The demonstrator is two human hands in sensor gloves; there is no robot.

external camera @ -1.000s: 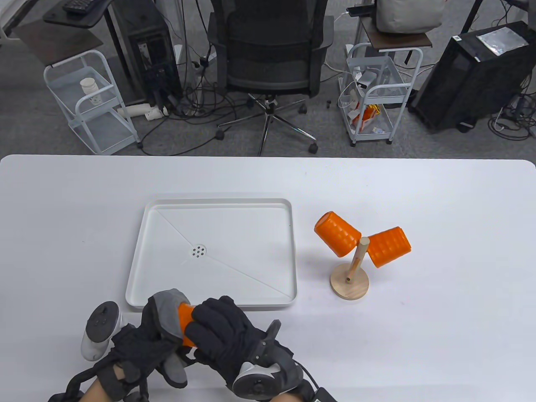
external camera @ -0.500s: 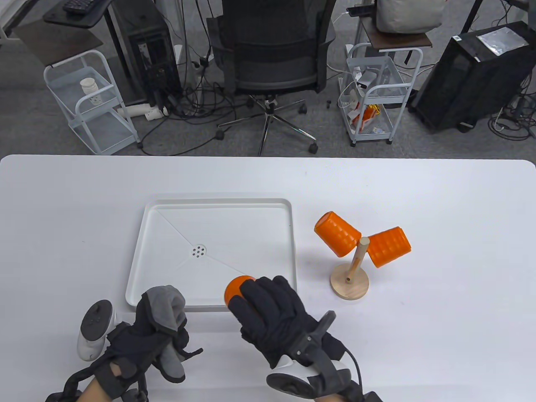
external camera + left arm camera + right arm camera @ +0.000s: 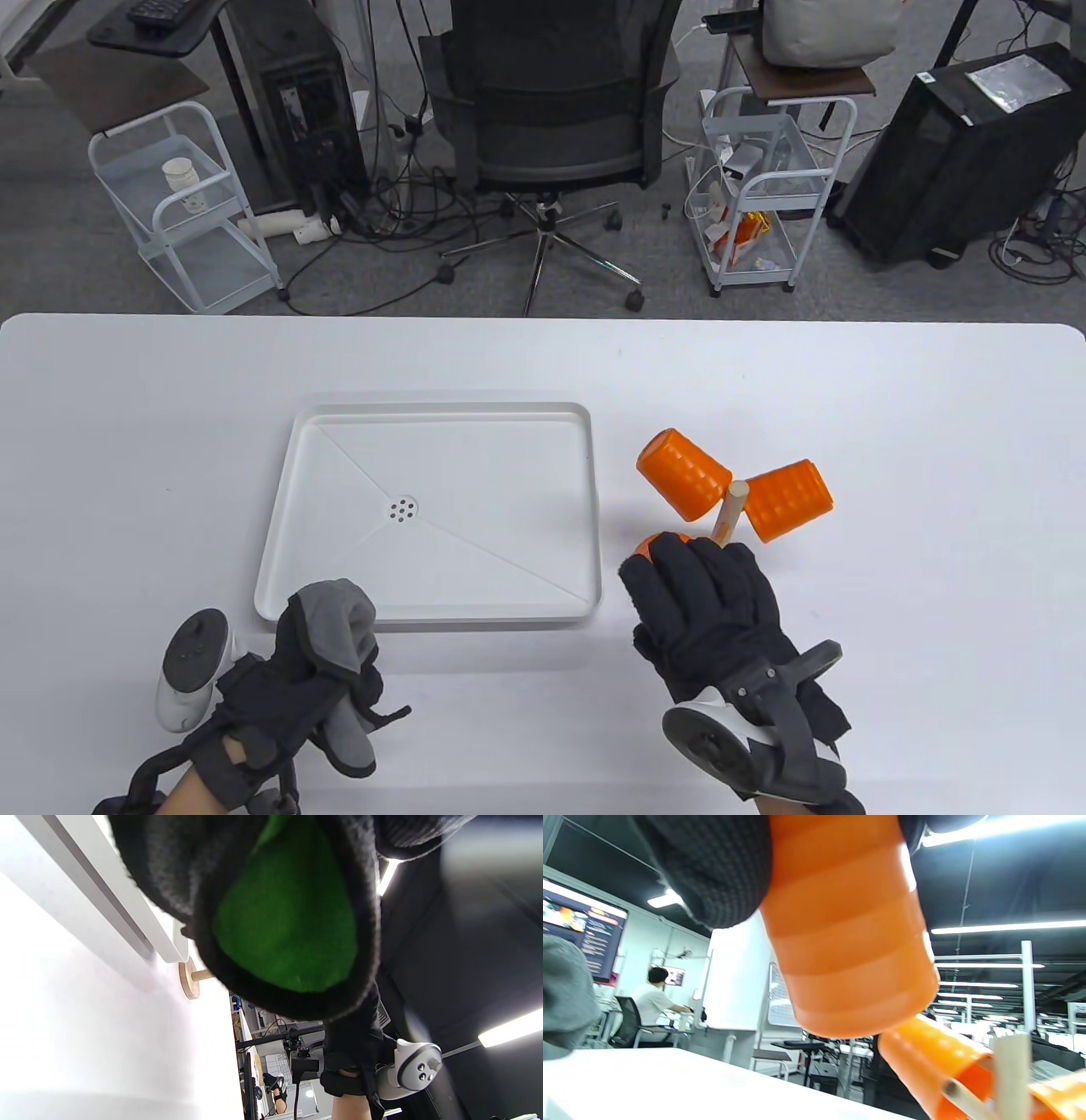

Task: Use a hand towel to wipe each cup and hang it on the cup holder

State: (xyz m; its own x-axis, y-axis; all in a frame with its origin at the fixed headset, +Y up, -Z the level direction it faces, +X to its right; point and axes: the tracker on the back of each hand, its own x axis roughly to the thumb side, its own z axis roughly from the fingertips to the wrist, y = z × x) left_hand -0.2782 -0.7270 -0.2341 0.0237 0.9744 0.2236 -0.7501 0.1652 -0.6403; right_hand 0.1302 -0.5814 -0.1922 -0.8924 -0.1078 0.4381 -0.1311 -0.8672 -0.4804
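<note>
Three orange cups — two hung cups (image 3: 734,491), one held cup (image 3: 655,544) in right hand (image 3: 708,607) fingers; left hand (image 3: 293,692) grips towel (image 3: 339,624).

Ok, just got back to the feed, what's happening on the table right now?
The right hand grips an orange cup and has it right by the wooden cup holder, where two orange cups already hang on pegs. The left hand waits near the table's front edge, holding the grey hand towel. The white tray has nothing in it.
</note>
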